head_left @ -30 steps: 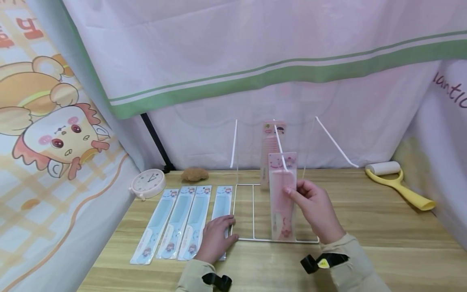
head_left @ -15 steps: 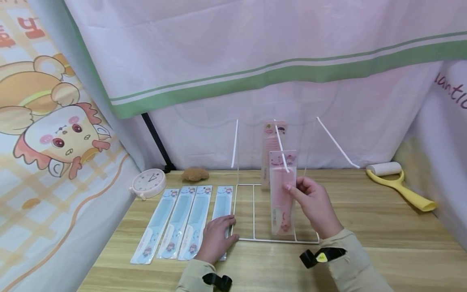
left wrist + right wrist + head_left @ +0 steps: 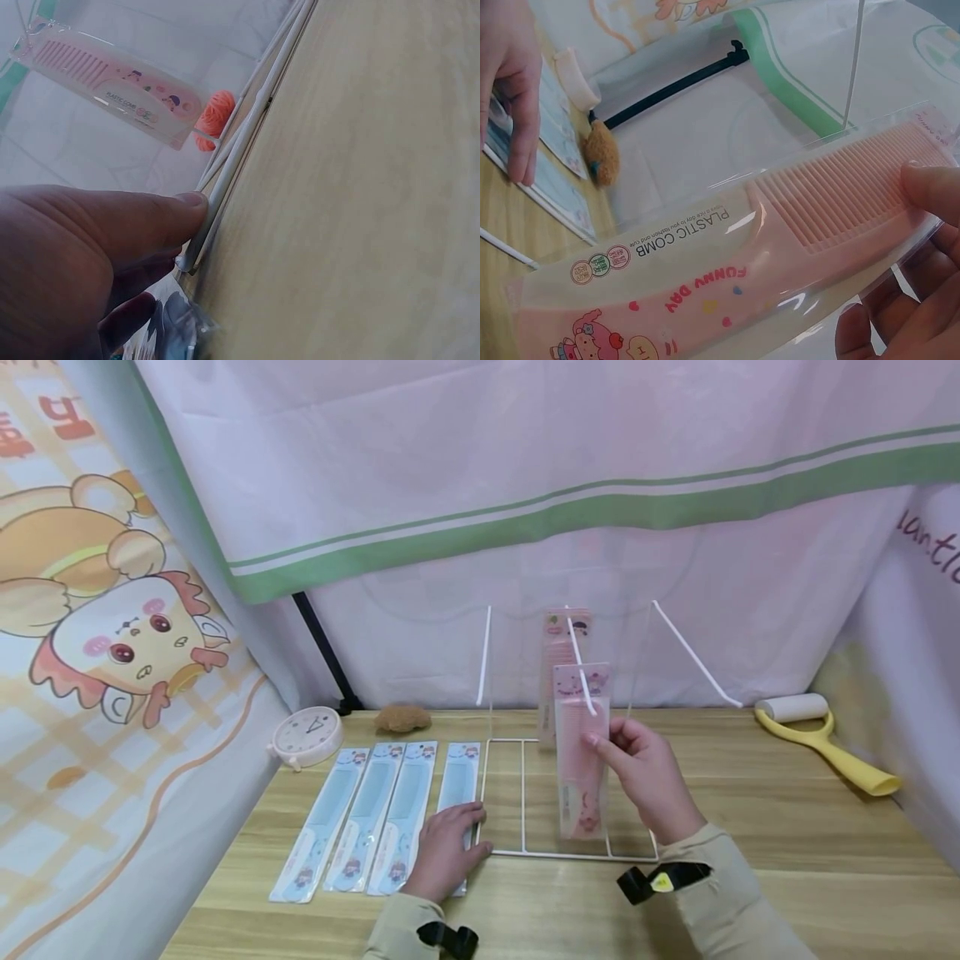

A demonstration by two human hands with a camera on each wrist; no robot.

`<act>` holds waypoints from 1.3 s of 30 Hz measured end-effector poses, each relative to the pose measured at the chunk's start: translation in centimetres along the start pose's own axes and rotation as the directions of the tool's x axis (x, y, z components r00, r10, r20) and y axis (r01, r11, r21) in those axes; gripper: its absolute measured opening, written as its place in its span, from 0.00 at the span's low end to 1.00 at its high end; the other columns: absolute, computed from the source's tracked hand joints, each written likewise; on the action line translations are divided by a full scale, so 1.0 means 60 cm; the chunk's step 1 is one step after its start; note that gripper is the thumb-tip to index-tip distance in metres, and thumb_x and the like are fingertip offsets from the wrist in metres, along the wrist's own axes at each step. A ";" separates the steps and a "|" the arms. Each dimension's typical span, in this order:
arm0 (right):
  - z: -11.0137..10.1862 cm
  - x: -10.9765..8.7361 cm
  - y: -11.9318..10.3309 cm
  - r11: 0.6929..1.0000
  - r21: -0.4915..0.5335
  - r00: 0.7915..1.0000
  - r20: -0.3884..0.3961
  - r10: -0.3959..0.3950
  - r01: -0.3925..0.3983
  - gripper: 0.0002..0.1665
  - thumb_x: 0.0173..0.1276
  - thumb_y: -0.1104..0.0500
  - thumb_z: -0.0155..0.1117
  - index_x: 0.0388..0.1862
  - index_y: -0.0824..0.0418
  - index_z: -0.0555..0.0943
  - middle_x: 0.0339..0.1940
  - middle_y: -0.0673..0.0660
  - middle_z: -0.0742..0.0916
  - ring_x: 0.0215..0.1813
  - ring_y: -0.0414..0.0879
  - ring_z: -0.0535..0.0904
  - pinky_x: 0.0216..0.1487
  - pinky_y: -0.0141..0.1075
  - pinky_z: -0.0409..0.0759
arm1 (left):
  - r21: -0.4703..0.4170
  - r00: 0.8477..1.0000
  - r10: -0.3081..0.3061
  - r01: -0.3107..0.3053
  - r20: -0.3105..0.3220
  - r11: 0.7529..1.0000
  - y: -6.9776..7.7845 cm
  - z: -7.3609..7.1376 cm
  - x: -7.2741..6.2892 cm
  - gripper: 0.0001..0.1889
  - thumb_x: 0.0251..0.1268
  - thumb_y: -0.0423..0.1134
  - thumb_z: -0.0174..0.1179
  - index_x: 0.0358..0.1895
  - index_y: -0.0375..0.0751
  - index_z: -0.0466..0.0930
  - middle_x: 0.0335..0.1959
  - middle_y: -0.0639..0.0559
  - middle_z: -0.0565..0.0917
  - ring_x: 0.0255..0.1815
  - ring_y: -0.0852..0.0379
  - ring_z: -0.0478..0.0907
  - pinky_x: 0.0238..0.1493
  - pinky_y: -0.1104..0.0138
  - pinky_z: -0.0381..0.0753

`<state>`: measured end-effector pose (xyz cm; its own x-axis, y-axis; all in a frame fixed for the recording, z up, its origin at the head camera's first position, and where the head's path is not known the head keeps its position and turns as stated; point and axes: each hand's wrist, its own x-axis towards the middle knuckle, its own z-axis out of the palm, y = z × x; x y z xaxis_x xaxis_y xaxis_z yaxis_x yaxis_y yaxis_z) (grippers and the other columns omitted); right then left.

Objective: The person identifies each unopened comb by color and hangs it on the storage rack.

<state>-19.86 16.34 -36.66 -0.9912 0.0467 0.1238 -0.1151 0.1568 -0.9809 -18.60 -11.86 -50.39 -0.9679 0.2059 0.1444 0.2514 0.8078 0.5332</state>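
Observation:
My right hand pinches a packaged pink comb by its right edge, thumb in front. The package stands upright, and the middle prong of a white wire rack shows in front of its top. Behind it, another pink comb package hangs towards the back of that prong. My left hand holds the rack's front left corner; in the left wrist view its thumb lies on the white wire. Several packaged blue combs lie left of the rack, one partly under the left hand.
A pink clock and a brown lump stand at the back left. A yellow-handled lint roller lies at the back right. Two outer prongs jut towards me. An orange bundle shows behind the rack. Cloth hangs behind the table.
The held pink comb package has risen slightly and moved back along the middle prong, with the right hand moving with it. The left hand has stayed at the rack's corner.

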 end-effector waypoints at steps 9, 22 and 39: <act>-0.001 0.006 0.000 1.000 0.015 1.000 0.000 -0.012 0.012 0.21 0.71 0.53 0.67 0.49 0.70 0.79 0.39 0.56 0.84 0.42 0.44 0.79 0.48 0.33 0.81 | 0.002 1.000 0.005 -0.005 -0.003 1.000 -0.001 0.002 0.000 0.25 0.59 0.45 0.71 0.59 0.41 0.82 0.66 0.51 0.78 0.69 0.44 0.69 0.71 0.42 0.60; 0.000 0.020 0.004 1.000 0.016 1.000 -0.003 -0.027 0.027 0.22 0.71 0.52 0.68 0.48 0.71 0.79 0.37 0.55 0.84 0.40 0.43 0.78 0.45 0.32 0.80 | 0.005 1.000 0.000 0.000 0.001 1.000 0.001 -0.001 -0.001 0.25 0.59 0.44 0.71 0.59 0.41 0.81 0.67 0.51 0.78 0.69 0.44 0.69 0.71 0.42 0.60; -0.004 0.032 0.001 1.000 -0.027 1.000 0.005 -0.013 0.013 0.24 0.71 0.49 0.66 0.50 0.70 0.78 0.39 0.56 0.83 0.43 0.43 0.77 0.47 0.31 0.79 | 0.003 1.000 0.004 -0.004 0.013 1.000 0.004 -0.004 -0.001 0.25 0.60 0.44 0.70 0.60 0.40 0.81 0.67 0.50 0.77 0.69 0.43 0.69 0.71 0.42 0.60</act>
<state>-21.78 16.65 -36.44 -0.9900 0.0398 0.1353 -0.1258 0.1841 -0.9748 -18.48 -11.81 -50.07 -0.9669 0.2159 0.1360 0.2551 0.8084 0.5304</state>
